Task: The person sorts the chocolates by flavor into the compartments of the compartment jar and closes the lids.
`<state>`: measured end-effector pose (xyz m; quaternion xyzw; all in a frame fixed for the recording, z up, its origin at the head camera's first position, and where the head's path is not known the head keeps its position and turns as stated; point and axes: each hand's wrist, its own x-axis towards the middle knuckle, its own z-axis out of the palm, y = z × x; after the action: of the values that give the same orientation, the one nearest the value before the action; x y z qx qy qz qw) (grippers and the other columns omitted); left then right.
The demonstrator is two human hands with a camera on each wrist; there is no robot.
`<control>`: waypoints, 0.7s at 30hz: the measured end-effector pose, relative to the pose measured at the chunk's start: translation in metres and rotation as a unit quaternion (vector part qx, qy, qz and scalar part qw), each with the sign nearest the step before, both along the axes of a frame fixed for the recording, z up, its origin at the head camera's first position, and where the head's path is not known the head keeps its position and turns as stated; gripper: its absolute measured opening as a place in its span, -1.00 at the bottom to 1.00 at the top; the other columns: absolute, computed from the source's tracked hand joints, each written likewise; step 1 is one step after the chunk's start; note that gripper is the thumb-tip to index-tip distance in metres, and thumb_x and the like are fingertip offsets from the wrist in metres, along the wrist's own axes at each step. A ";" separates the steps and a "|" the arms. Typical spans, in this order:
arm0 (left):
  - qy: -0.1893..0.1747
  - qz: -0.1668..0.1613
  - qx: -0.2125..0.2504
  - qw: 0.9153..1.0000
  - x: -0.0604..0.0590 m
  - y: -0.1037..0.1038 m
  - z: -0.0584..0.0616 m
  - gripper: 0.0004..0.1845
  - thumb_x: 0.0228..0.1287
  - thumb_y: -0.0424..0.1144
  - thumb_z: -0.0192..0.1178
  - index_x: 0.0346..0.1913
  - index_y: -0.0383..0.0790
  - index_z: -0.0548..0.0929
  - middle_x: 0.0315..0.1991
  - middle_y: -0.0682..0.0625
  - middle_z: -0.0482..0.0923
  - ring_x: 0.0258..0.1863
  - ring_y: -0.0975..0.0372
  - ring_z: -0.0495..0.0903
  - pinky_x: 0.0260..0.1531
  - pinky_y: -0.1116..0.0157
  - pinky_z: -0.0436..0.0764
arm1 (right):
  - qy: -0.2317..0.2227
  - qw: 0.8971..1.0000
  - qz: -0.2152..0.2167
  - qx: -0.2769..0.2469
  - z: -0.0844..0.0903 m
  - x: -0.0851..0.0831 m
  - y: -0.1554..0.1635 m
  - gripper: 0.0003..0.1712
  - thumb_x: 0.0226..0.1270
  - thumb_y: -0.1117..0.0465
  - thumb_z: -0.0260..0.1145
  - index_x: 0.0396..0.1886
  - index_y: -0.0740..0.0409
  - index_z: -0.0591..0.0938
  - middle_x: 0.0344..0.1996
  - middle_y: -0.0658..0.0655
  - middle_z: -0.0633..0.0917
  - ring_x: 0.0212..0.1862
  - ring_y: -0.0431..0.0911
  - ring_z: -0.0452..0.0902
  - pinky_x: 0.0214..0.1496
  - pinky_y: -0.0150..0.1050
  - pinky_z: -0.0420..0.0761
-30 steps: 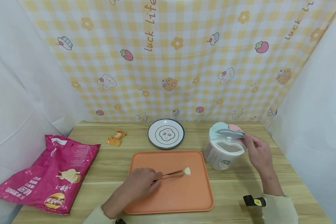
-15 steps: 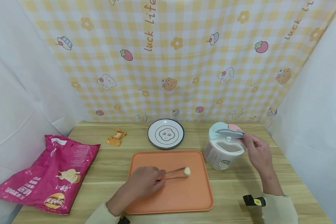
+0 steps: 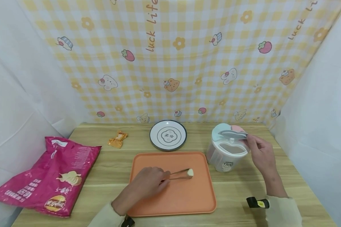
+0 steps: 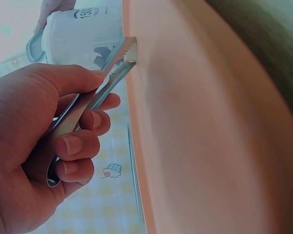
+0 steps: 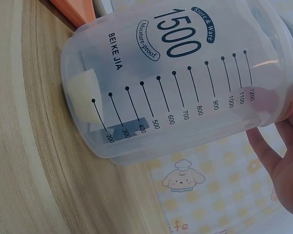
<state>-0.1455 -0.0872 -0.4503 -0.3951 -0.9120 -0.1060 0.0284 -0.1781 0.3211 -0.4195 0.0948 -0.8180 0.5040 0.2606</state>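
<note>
My left hand [image 3: 159,181] grips metal tongs [image 3: 178,174] over the orange tray [image 3: 187,198]. The tong tips pinch a small white piece [image 3: 190,172] near the tray's middle. In the left wrist view my curled fingers [image 4: 73,146] wrap the tongs [image 4: 95,95], whose toothed tips point at the container [image 4: 83,29]. My right hand [image 3: 251,142] pinches the raised lid flap [image 3: 233,134] of a clear 1500 container [image 3: 225,156] right of the tray. The right wrist view shows a white piece [image 5: 83,97] inside the container [image 5: 185,83].
A pink chip bag [image 3: 54,176] lies at the left on the wooden table [image 3: 238,195]. An orange wrapped sweet [image 3: 117,139] and a white plate [image 3: 168,135] sit behind the tray. Checked cloth hangs at the back, with white sheets at both sides.
My left hand has crept a little to the right and forward on the tongs. The white piece stays at nearly the same spot. The right hand and lid have not moved.
</note>
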 end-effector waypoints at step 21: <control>0.053 -0.007 0.030 0.998 0.002 -0.004 0.017 -0.87 0.39 -0.19 0.34 -0.09 -0.12 0.71 -0.58 0.10 0.46 -0.71 0.32 0.33 -0.74 0.36 0.30 | -0.005 1.000 -0.009 0.009 0.001 0.001 0.000 -0.64 0.67 0.28 0.09 0.03 0.53 0.67 -0.13 -0.31 0.70 -0.04 -0.48 0.62 0.01 -0.54 0.53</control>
<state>-0.1437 -0.0915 -0.4330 -0.4053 -0.9030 -0.1123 0.0879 -0.1776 0.3214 -0.4186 0.0874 -0.8243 0.4952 0.2602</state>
